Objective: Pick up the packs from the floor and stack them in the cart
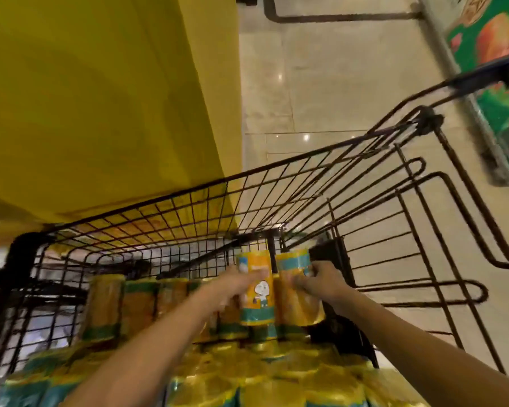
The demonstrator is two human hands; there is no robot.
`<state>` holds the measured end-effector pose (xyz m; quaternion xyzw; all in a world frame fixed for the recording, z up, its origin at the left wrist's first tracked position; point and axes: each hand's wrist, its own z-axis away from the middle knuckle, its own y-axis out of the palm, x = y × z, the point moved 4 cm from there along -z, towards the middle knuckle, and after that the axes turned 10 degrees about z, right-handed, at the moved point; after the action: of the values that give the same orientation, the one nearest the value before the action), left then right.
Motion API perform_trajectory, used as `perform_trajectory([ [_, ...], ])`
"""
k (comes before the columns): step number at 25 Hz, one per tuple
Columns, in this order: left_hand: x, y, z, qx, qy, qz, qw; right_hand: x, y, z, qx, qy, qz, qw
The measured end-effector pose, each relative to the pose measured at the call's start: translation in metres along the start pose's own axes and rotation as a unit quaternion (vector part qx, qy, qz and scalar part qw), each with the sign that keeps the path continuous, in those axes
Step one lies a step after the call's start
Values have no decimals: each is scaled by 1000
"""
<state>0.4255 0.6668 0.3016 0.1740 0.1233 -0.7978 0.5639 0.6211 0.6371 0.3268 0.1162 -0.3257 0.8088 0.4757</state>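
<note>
A person's right hand (321,282) curls its fingers round the right pack (299,304). The left hand (238,284) lies across the left pack (257,301), and blur hides whether it grips. Both packs stand upright, side by side, on the stacked packs (247,377) that fill the wire cart (276,165), with tiled floor (321,83) beyond. Set on end over a glossy, uneven layer, the pair could tip or slide against the mesh if let go before it sits squarely.

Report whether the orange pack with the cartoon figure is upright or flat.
Upright: the orange cartoon-figure pack stands on end atop stacked packs in the black wire cart, left hand touching it.
</note>
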Motion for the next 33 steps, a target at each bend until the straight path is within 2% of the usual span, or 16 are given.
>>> perform_trajectory([
  [5, 20, 14, -28, 24, -71, 40, 996, -37, 29, -22, 10, 86, 1, 996],
  [8, 33, 18, -39, 24, -82, 51, 995, -54, 46, -32, 1, 133, 19, 991],
  [12, 45, 18, -36, 7, -92, 35, 995, -63, 52, -34, -16, 164, -10, 986],
  [17, 54, 22, -29, 21, -71, 75, 994, -68, 53, -25, -36, 181, -2, 983],
  [24, 53, 19, -24, -30, -10, 60, 998, -59, 56, -10, -111, 200, 3, 973],
  [27, 53, 19, -24, -31, 17, 61, 998, -52, 54, -2, -132, 186, 17, 974],
  [33, 57, 20, -26, -17, 18, 67, 997, -40, 47, 13, -179, 161, 25, 970],
])
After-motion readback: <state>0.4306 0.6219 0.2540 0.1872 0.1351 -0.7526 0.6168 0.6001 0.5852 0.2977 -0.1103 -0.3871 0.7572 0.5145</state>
